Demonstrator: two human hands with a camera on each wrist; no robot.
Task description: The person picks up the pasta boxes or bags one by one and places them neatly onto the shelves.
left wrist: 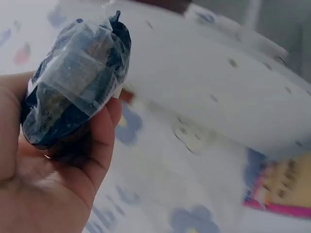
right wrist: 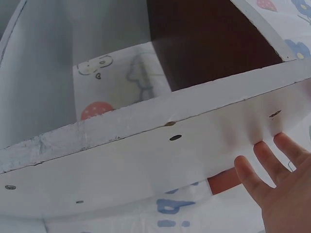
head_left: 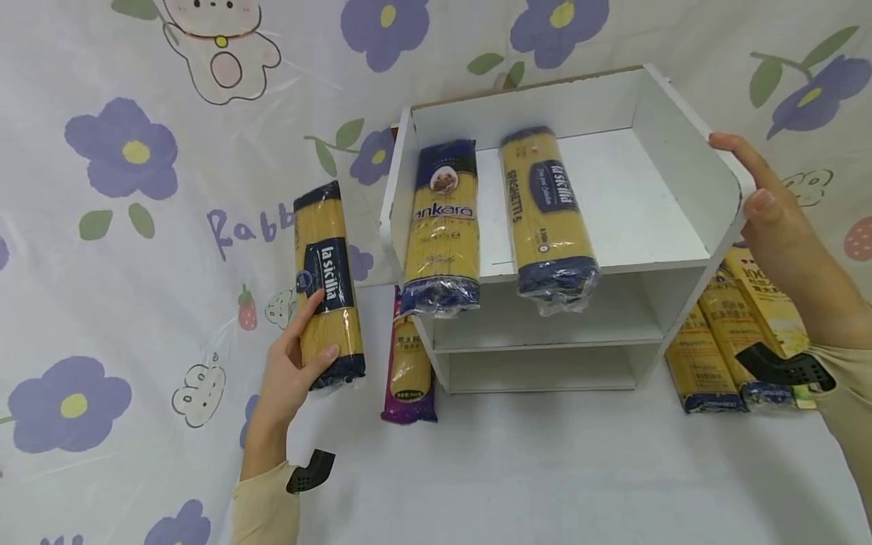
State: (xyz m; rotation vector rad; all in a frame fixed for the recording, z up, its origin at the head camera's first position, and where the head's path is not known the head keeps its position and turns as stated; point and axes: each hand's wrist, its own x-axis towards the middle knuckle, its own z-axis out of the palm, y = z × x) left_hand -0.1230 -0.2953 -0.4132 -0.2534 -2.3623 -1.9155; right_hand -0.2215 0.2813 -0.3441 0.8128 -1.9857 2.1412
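My left hand [head_left: 316, 329] grips the lower end of a yellow and dark blue La Sicilia spaghetti pack [head_left: 327, 284], lifted off the table left of a white shelf unit [head_left: 681, 163]. The left wrist view shows the pack's crimped blue end [left wrist: 73, 82] in my left hand [left wrist: 63, 121]. My right hand [head_left: 742, 170] rests on the shelf's right side panel, thumb at its front edge. In the right wrist view its fingers [right wrist: 265, 160] lie straight against the panel [right wrist: 146, 160]. On the top shelf lie an Ankara pack [head_left: 443, 227] and another La Sicilia pack [head_left: 548, 216].
A purple-ended pasta pack [head_left: 409, 363] lies on the table against the shelf's left foot. Several yellow packs [head_left: 722, 341] lie to the right of the shelf, under my right forearm. A floral plastic cloth [head_left: 136, 227] covers the table and the wall behind.
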